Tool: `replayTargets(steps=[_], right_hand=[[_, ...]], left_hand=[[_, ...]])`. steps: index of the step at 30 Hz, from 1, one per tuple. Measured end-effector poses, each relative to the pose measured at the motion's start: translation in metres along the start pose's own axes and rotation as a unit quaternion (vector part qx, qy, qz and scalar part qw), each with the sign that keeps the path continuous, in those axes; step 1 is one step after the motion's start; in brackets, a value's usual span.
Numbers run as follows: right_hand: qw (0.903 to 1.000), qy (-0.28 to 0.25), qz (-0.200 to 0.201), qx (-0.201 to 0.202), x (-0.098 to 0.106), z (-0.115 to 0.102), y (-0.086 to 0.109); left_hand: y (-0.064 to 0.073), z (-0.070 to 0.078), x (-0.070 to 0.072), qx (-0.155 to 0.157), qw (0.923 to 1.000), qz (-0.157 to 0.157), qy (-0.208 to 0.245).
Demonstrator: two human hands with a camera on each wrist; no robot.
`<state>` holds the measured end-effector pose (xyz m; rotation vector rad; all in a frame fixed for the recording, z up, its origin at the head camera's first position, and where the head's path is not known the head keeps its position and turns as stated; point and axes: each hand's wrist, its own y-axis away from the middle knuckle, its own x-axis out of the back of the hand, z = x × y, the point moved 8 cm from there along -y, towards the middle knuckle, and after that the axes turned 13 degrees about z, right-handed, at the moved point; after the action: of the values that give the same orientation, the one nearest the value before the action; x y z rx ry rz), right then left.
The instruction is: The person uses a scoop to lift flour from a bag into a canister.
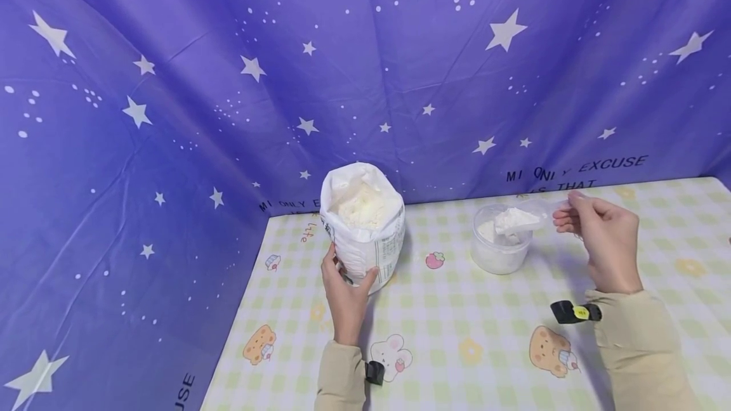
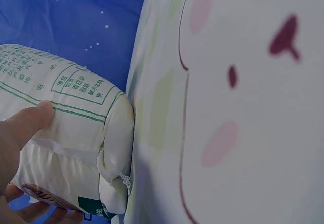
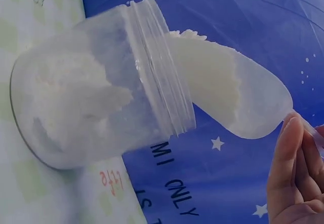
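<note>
A white cloth bag (image 1: 379,249) of pale flour (image 1: 361,206) stands upright with its top wide open. My left hand (image 1: 347,293) holds its near lower side, thumb on the green-printed face in the left wrist view and fingers on the other side. To the right, a clear round plastic jar (image 1: 499,260) contains some white flour. My right hand (image 1: 608,236) pinches the handle of a translucent scoop (image 3: 255,97). The scoop carries a heap of white flour (image 1: 514,219), and its front end lies over the jar's open mouth.
A green-and-white checked tablecloth (image 1: 440,316) with cartoon prints covers the table. Close behind the bag and jar hangs a blue curtain (image 1: 365,68) with white stars, which also runs along the left side.
</note>
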<state>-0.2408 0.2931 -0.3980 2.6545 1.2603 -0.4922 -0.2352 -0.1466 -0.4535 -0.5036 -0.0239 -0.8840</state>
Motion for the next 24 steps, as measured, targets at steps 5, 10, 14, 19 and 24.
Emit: replayTargets(steps=[5,10,14,19,24], right_hand=[[0.9890,0.116,0.030,0.087,-0.003,-0.014,0.002],[0.9410,0.250,0.052,0.222,-0.012,-0.033,0.011],[0.9099,0.291,0.048,0.292,-0.021,-0.043,0.020],[0.8855,0.313,0.045,0.341,-0.028,-0.052,0.027],[0.8805,0.308,0.046,0.357,-0.032,-0.058,0.030]], left_hand=[[0.000,0.000,0.000,0.000,1.0000,-0.001,0.000],[0.000,0.001,0.001,0.000,1.0000,-0.001,0.000],[0.000,0.001,0.001,0.000,1.0000,-0.001,0.004],[0.000,0.001,0.000,-0.002,1.0000,-0.001,0.009],[0.000,0.000,0.001,0.000,0.9999,-0.002,0.010]])
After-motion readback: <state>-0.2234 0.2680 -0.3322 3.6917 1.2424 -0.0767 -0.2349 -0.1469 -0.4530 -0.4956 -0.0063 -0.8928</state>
